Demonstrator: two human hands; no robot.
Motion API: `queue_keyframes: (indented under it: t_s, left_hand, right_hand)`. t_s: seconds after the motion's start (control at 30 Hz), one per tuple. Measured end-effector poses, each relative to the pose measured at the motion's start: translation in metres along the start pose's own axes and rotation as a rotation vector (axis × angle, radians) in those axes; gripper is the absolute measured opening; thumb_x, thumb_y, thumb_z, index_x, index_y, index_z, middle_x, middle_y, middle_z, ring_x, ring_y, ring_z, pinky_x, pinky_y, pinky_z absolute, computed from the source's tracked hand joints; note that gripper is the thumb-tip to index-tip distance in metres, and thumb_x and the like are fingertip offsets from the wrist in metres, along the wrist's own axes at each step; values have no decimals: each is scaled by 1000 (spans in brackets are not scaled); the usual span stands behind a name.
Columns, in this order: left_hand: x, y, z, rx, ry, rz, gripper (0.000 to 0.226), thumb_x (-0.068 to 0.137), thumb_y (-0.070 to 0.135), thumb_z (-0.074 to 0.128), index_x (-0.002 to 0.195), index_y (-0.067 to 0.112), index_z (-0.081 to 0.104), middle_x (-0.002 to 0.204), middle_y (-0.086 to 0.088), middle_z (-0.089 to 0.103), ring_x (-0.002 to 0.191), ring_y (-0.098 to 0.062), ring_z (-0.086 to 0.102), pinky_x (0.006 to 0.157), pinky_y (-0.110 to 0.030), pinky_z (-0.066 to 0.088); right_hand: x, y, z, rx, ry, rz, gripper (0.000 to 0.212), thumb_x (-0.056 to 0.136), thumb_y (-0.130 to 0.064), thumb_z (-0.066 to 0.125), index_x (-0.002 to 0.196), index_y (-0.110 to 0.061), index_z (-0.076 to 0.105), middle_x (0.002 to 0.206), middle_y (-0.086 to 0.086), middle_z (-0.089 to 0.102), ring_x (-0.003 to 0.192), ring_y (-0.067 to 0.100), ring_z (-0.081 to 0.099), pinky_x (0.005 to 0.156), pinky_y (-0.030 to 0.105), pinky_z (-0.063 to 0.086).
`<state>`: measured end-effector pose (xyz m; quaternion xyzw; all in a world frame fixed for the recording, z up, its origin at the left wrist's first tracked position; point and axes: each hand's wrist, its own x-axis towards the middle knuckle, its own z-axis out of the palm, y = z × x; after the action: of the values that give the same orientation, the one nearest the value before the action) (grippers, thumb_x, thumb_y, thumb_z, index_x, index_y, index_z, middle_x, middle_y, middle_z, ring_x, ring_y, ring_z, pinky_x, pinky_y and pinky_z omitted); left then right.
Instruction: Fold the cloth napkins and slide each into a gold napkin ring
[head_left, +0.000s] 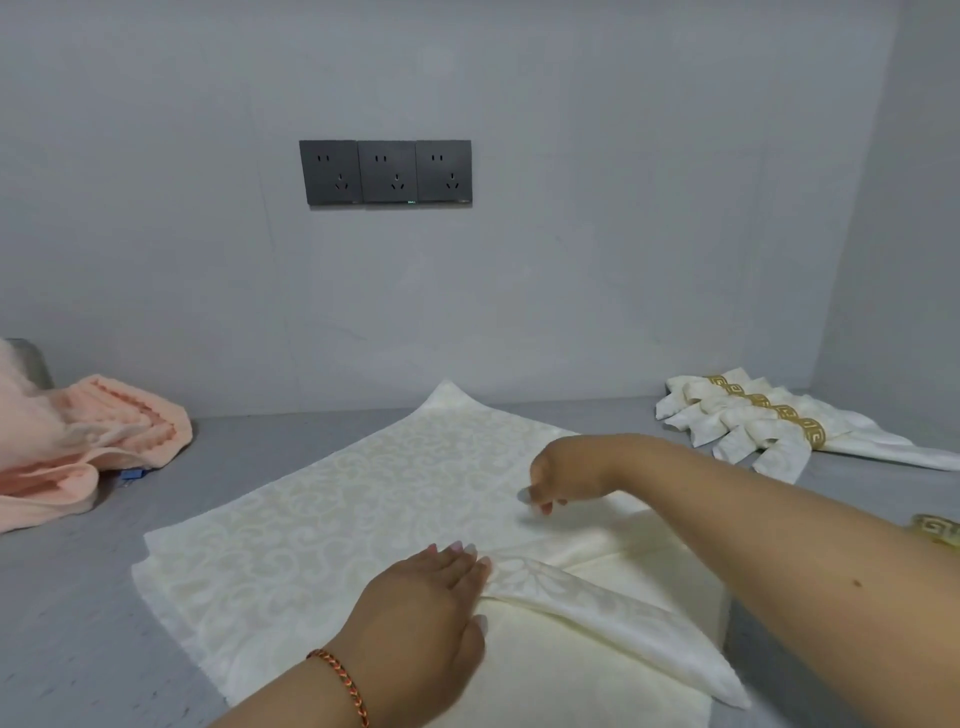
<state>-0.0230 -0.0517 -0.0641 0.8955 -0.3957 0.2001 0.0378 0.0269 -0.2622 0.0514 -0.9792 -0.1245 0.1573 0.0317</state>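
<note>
On the grey bench (78, 597), straight ahead of the person, a cream napkin (322, 525) lies spread, its long axis running from near-left to far-right. Its near-right corner is turned over into a fold (597, 618). The left hand (431, 597) presses flat on that fold's edge, fingers straight; the right hand (561, 475) hovers just beyond, fingertips pinched, whether on cloth I cannot tell. Ringed napkins (769, 421) sit far right.

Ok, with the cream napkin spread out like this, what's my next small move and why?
Probably draw the right hand along the napkin, extending the fold the left hand presses flat. Only the near corner is turned over; the rest lies open, and no ring is on it yet.
</note>
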Motion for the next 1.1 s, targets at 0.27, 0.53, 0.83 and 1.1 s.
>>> queue_keyframes:
  t_s: [0.27, 0.53, 0.83, 1.1]
  left_hand:
    - [0, -1, -8, -32, -71, 12, 46, 76, 44, 43, 111, 36, 71, 109, 12, 72, 103, 0, 66, 82, -17, 54]
    - [0, 0, -13, -35, -128, 5, 48, 75, 41, 43, 113, 35, 70, 110, 8, 72, 103, -3, 67, 83, -18, 54]
    - [1, 6, -26, -22, -186, -76, 56, 72, 38, 35, 119, 40, 66, 117, 10, 69, 108, -2, 64, 85, -15, 53]
    - [17, 1, -38, -32, -460, -85, 57, 99, 21, 25, 153, 34, 14, 162, -1, 10, 148, -18, 15, 118, -31, 21]
  right_hand:
    - [5, 48, 17, 27, -205, 89, 31, 87, -52, 60, 82, -22, 55, 76, -2, 48, 71, 16, 41, 66, 25, 33]
    - [8, 37, 10, 17, -86, -12, 26, 83, -31, 72, 70, -25, 51, 72, -13, 50, 65, 3, 44, 59, 18, 34]
    - [-1, 9, -5, -111, -213, -35, 33, 87, -1, 48, 93, -21, 74, 85, -13, 60, 76, 10, 56, 65, 16, 45]
    - [-7, 11, -21, 292, -480, 6, 35, 85, 19, 53, 117, 8, 61, 75, 8, 67, 74, 17, 68, 77, 23, 59]
